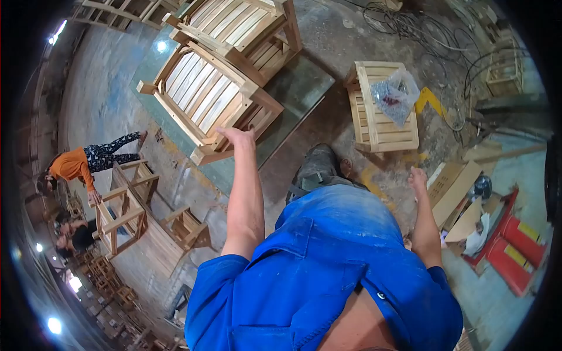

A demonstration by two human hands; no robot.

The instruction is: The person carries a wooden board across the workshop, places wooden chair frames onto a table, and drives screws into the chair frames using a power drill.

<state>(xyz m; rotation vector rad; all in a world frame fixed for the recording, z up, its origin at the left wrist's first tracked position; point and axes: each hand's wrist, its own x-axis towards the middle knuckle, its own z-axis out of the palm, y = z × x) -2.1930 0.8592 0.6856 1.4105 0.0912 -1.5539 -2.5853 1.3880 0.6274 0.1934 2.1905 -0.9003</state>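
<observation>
My left hand [237,136] reaches over the near end of a slatted wooden chair [199,88], its fingers and thumb apart. Whether it touches the chair's frame I cannot tell. Behind that chair, a second slatted wooden chair [234,26] stands against it on a low green platform [304,82]. My right hand [417,178] hangs out to the side with its fingers curled in; anything inside them is hidden. Nearest to it are a cardboard box [453,184] and a small slatted wooden stool [380,137] with a clear plastic bag [395,96] on top.
To the left, a person in an orange top [73,164] has a hand on a wooden frame [126,216]. Another person [82,234] is behind it. Red cylinders [515,251] lie at the right. Cables [421,29] sprawl over the concrete floor.
</observation>
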